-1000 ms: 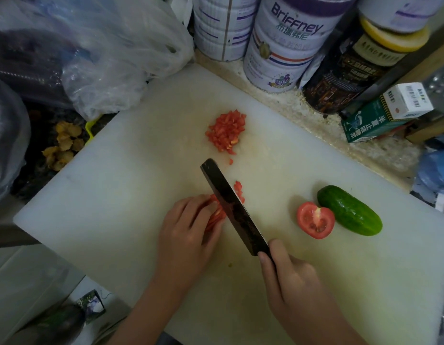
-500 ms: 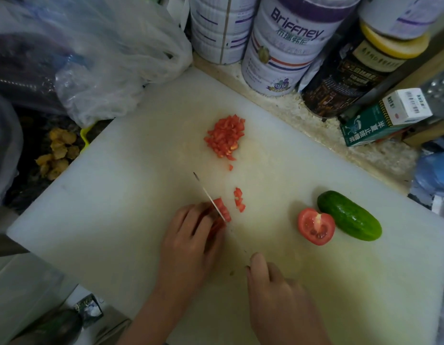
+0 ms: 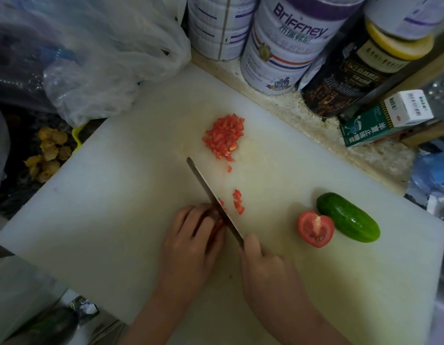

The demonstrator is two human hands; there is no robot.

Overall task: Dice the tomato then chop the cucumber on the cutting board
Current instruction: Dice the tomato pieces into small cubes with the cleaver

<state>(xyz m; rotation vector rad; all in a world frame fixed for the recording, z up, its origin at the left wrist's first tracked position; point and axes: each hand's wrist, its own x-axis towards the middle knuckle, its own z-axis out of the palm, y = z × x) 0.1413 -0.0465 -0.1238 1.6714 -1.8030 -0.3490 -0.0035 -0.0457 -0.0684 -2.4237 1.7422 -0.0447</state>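
On a white board, the left hand curls its fingertips over a red tomato piece, pinning it down. The right hand is closed around the handle of a knife, and the handle itself is hidden. The blade stands on edge against the left fingers, cutting into the piece. A few loose dice lie just right of the blade, and a diced pile sits farther back. A tomato half, cut face up, touches a whole cucumber at the right. Tins stand on the bench behind.
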